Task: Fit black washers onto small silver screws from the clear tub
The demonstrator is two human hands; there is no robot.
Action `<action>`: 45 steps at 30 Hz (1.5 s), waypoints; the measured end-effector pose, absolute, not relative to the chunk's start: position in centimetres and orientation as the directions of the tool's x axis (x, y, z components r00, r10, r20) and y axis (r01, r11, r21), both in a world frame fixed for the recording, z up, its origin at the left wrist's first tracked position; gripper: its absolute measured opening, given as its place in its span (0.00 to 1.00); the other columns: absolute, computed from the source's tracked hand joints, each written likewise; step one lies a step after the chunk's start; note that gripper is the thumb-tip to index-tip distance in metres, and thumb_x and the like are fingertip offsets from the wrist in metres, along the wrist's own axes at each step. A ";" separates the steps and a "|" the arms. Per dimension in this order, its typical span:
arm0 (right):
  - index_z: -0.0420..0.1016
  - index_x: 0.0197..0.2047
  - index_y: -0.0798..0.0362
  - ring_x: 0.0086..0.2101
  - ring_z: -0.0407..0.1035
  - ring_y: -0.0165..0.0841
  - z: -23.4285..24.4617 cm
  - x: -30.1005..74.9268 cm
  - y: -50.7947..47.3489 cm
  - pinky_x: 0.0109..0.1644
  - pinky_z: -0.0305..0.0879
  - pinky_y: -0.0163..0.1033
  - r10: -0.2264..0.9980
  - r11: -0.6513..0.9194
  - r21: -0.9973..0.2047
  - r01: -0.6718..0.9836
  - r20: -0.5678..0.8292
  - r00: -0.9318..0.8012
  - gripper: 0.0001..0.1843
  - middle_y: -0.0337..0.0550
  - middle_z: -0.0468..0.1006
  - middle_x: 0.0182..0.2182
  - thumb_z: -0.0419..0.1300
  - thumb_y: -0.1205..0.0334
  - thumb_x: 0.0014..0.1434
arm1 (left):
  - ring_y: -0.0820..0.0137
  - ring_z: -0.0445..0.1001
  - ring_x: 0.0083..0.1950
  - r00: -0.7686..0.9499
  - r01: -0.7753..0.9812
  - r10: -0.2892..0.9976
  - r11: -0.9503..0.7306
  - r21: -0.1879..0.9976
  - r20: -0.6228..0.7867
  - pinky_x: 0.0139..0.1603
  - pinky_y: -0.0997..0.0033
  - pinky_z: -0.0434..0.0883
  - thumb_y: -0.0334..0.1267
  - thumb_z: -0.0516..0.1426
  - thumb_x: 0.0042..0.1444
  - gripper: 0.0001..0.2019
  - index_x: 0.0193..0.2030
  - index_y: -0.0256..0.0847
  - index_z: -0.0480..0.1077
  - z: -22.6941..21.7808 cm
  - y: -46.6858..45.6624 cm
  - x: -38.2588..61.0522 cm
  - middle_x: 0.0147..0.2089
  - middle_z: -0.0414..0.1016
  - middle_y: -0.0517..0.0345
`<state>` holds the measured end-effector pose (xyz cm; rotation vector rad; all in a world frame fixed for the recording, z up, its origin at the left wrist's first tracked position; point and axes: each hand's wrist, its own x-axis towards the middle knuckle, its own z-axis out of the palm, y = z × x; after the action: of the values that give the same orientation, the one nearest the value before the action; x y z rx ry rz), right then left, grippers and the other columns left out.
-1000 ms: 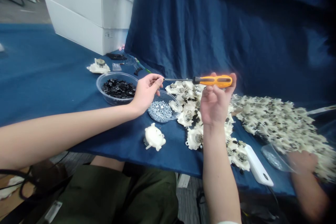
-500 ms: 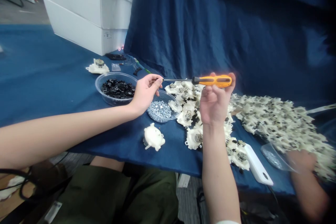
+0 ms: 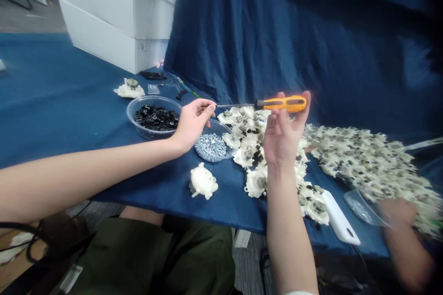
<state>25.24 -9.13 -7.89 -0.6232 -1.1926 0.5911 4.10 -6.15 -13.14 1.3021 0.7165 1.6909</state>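
Observation:
A screwdriver (image 3: 282, 103) with an orange and black handle lies level in the air across both my hands. My right hand (image 3: 284, 136), palm toward me, grips its handle with the fingers, one fingertip at the butt end. At the other end, my left hand (image 3: 195, 122) pinches the tip of the shaft; whether a screw sits there is too small to tell. Below my left hand is a clear bowl of silver screws (image 3: 212, 145). A cream plastic housing (image 3: 203, 181) lies by itself on the blue cloth nearer to me.
Black small parts fill a clear bowl (image 3: 155, 117) at left. Another housing (image 3: 129, 88) sits behind it. Many cream housings (image 3: 367, 156) spread to the right, beside a white power strip (image 3: 341, 219). Another person's hand (image 3: 398, 212) is at far right. White boxes (image 3: 104, 18) stand behind.
The fingers of my right hand have shifted slightly on the screwdriver's handle. My left hand stays pinched at the tip.

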 end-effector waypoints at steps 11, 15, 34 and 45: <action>0.63 0.67 0.30 0.44 0.76 0.27 -7.9 25.3 -9.1 0.48 0.79 0.38 0.709 0.692 -0.716 -0.093 0.650 0.273 0.37 0.38 0.70 0.62 0.70 0.57 0.58 | 0.78 0.69 0.26 -0.081 -0.280 0.879 -0.473 0.835 0.470 0.28 0.77 0.69 0.41 0.64 0.62 0.09 0.40 0.37 0.75 -13.0 -6.4 4.2 0.33 0.76 0.56; 0.63 0.67 0.30 0.43 0.76 0.25 -7.9 25.2 -9.2 0.49 0.79 0.37 0.719 0.684 -0.720 -0.113 0.641 0.270 0.37 0.37 0.71 0.62 0.69 0.58 0.58 | 0.78 0.70 0.26 -0.085 -0.289 0.882 -0.467 0.835 0.464 0.28 0.77 0.70 0.40 0.64 0.62 0.08 0.40 0.37 0.75 -12.9 -6.4 4.2 0.33 0.75 0.56; 0.58 0.72 0.32 0.35 0.78 0.25 -8.0 24.2 -9.0 0.42 0.79 0.37 0.648 0.727 -0.686 -0.016 0.678 0.347 0.38 0.42 0.74 0.60 0.65 0.54 0.61 | 0.77 0.70 0.27 -0.083 -0.283 0.878 -0.474 0.834 0.471 0.28 0.76 0.70 0.42 0.64 0.62 0.09 0.41 0.37 0.75 -13.0 -6.4 4.2 0.34 0.76 0.56; 0.56 0.73 0.39 0.36 0.79 0.31 -8.4 24.2 -8.6 0.44 0.80 0.42 0.573 0.767 -0.636 0.087 0.739 0.353 0.38 0.45 0.77 0.54 0.64 0.51 0.63 | 0.77 0.69 0.27 -0.087 -0.283 0.884 -0.464 0.839 0.460 0.28 0.77 0.70 0.41 0.64 0.62 0.09 0.40 0.37 0.75 -12.9 -6.4 4.2 0.33 0.76 0.56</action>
<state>24.25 -8.56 -8.44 -0.6565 -1.1865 0.3456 4.18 -6.43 -12.87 1.3010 0.7194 1.6932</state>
